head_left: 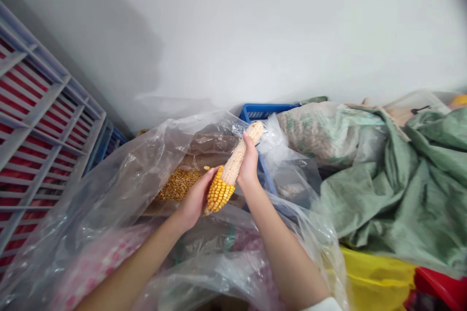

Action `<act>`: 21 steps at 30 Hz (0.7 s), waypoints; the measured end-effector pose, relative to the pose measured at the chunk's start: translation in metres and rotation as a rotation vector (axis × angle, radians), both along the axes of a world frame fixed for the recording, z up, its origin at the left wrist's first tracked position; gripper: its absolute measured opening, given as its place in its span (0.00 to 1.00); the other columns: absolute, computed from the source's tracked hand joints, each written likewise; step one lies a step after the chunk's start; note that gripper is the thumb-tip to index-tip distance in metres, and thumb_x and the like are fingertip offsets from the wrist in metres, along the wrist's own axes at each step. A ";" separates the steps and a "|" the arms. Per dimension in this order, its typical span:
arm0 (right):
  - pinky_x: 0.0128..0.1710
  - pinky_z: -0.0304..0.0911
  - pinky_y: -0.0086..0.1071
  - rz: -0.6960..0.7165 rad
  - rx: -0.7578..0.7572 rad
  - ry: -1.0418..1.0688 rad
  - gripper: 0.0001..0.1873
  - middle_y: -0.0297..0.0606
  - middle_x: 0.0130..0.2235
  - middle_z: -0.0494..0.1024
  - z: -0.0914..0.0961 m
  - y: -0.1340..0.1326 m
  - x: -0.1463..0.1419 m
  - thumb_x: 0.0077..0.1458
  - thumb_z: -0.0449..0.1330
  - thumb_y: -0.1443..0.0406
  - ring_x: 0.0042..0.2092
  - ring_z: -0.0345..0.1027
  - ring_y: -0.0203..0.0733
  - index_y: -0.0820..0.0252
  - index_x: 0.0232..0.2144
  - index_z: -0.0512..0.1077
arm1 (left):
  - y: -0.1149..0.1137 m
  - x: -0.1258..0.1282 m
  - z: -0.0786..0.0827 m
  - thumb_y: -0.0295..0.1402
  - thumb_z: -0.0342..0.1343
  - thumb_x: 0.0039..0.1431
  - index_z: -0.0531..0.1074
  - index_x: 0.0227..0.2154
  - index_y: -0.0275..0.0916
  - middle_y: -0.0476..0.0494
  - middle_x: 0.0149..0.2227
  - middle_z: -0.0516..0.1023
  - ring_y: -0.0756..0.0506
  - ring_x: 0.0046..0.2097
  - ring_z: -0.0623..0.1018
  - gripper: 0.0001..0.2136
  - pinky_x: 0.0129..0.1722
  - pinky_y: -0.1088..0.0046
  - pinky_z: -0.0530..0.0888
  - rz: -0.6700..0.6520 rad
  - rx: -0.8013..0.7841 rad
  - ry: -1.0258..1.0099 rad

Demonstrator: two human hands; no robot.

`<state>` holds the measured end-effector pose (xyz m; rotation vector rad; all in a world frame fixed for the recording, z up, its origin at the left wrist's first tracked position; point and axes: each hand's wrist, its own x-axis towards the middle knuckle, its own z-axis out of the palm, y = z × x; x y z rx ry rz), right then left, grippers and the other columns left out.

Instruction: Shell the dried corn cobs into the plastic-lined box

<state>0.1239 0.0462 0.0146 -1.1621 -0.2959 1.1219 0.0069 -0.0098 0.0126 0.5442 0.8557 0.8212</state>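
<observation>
Corncob [229,175] at the dial's centre, wall [255,24] at twelve o'clock

Between left hand [195,197] at eight o'clock and right hand [250,165] at two, both touching. Toward nine, kernels [177,185] inside plastic sheeting [138,165]; farther out, a crate [54,95]. At one, before the wall, a basket [270,108]; at two, beside it, a full bag [321,131]; at three, a tarpaulin [394,194].

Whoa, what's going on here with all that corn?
A person is holding an ear of corn in front of them. Their right hand grips the bare cob part, and their left hand is against the end nearer them, where yellow kernels still cover it. So most of the cob you see is bare. A pile of loose kernels lies below, with clear plastic spread around it.
</observation>
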 end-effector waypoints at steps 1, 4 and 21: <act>0.20 0.54 0.28 0.006 -0.018 0.040 0.17 0.27 0.17 0.64 0.001 0.001 0.002 0.41 0.58 0.51 0.20 0.57 0.33 0.58 0.24 0.64 | 0.000 -0.002 0.001 0.39 0.53 0.52 0.71 0.43 0.40 0.45 0.50 0.72 0.42 0.54 0.67 0.16 0.52 0.69 0.63 -0.014 -0.006 -0.002; 0.17 0.52 0.27 0.035 -0.023 0.140 0.16 0.26 0.15 0.62 0.007 0.001 0.004 0.41 0.58 0.52 0.17 0.54 0.32 0.58 0.21 0.61 | -0.001 -0.006 0.002 0.34 0.55 0.50 0.71 0.44 0.43 0.48 0.52 0.70 0.43 0.55 0.65 0.16 0.50 0.70 0.64 -0.064 -0.025 0.004; 0.16 0.49 0.24 0.344 0.314 0.234 0.13 0.26 0.16 0.59 0.017 -0.005 0.003 0.43 0.53 0.54 0.17 0.50 0.29 0.58 0.26 0.63 | -0.004 -0.007 0.001 0.37 0.54 0.53 0.69 0.43 0.41 0.45 0.47 0.73 0.43 0.49 0.69 0.15 0.44 0.71 0.65 -0.186 0.013 -0.019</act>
